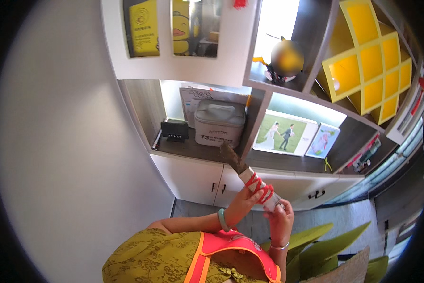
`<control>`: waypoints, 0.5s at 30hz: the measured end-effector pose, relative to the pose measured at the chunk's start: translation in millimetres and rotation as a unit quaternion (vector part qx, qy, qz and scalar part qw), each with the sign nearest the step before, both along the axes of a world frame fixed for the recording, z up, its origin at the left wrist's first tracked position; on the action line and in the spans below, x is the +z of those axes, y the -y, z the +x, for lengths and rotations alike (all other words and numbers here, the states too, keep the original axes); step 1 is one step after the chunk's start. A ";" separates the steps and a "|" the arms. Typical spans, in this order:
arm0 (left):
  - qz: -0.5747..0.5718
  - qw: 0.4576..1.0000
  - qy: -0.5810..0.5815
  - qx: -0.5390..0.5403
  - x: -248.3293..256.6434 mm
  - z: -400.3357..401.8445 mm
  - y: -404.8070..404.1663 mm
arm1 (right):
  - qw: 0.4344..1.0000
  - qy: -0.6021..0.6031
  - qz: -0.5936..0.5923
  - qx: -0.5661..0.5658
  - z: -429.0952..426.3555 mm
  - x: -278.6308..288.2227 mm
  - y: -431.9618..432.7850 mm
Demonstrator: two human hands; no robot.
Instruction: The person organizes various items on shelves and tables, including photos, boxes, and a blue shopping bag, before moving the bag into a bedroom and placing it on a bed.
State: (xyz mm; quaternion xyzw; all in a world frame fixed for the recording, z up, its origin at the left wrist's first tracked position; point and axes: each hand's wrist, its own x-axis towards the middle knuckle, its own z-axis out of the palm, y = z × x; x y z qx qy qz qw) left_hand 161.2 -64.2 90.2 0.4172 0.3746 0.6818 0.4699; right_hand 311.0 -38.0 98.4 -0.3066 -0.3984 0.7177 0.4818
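A long bundle wrapped in pale paper or cloth (247, 174), bound crosswise with red cord (257, 184), slants in front of the shelf cabinet. Out of its upper end sticks a dark brown, rough, flat piece (233, 158); its material is unclear. Around the middle of the wrapping closes my left hand (248, 199), its thumb lying by the cord. My right hand (281, 216) pinches the bundle's lower end with its fingertips. A green bangle (223, 220) circles my left wrist, and a silver bracelet (280, 247) my right.
Behind the bundle, a cabinet shelf (201, 152) holds a grey zippered case (219, 123), a small black device (174, 131), a wedding photo panel (284, 134) and a smaller picture (323, 140). A plain wall (74, 141) stands at left. Green chairs (325, 251) stand at lower right.
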 end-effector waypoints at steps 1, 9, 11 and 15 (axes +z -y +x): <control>-0.014 0.999 0.030 -0.008 -1.8 -3.6 5.0 | 0.999 0.032 0.007 0.023 1.0 -5.9 0.1; -0.156 0.982 0.105 -0.027 -55.3 -27.8 42.6 | 0.892 0.312 0.219 0.243 -23.5 -34.6 1.1; -0.198 0.974 0.102 0.035 -61.0 -27.1 50.6 | 0.909 0.277 0.170 0.263 -29.4 -58.6 3.5; -0.225 0.964 0.079 0.116 -91.0 -39.1 65.0 | 0.915 0.204 0.100 0.334 -48.8 -68.6 14.6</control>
